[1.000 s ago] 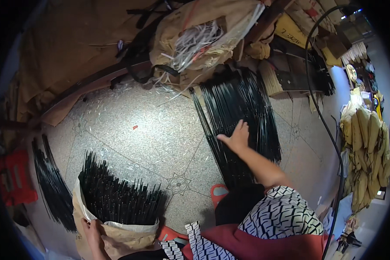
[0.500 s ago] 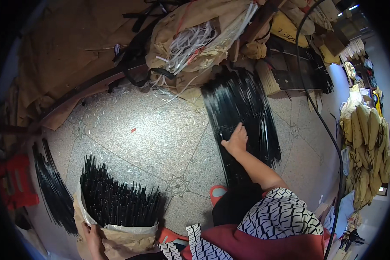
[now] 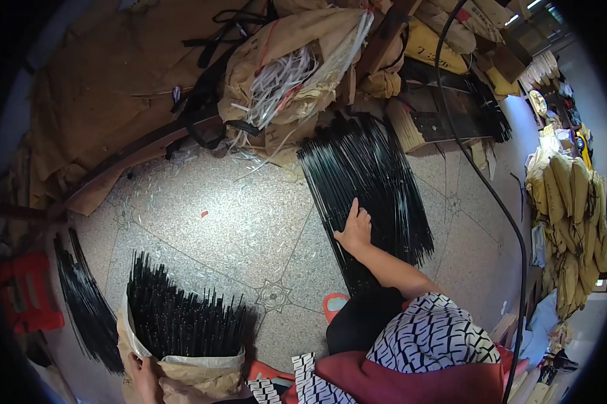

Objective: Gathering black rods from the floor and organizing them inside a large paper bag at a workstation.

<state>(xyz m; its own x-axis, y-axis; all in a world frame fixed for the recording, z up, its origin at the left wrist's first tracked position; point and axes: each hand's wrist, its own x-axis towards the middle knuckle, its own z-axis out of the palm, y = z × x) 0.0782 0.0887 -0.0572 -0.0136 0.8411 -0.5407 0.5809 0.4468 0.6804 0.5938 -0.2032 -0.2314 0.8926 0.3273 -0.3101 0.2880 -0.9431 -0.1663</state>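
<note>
A large spread of long, thin black strips (image 3: 384, 182) lies on the floor in front of me. My right hand (image 3: 355, 230) rests on its left side, index finger stretched forward and thumb out to the side. At the lower left stands a brown paper sack (image 3: 202, 372) with a pale lining, packed with upright black strips (image 3: 182, 306). My left hand (image 3: 143, 377) is at the sack's rim, fingers curled over the paper edge. Part of that hand is hidden by the sack and the picture's lower edge.
Another bundle of black strips (image 3: 88, 303) lies at far left beside a red plastic object (image 3: 30, 293). A torn sack of white strips (image 3: 283, 81) sits at the back. A black cable (image 3: 482, 161) hangs down the right side. Brown bundles (image 3: 566, 222) stand farther right.
My right hand has shifted slightly left over the black strips, its index finger now more extended. The view has moved a little. My left hand stays at the sack's rim.
</note>
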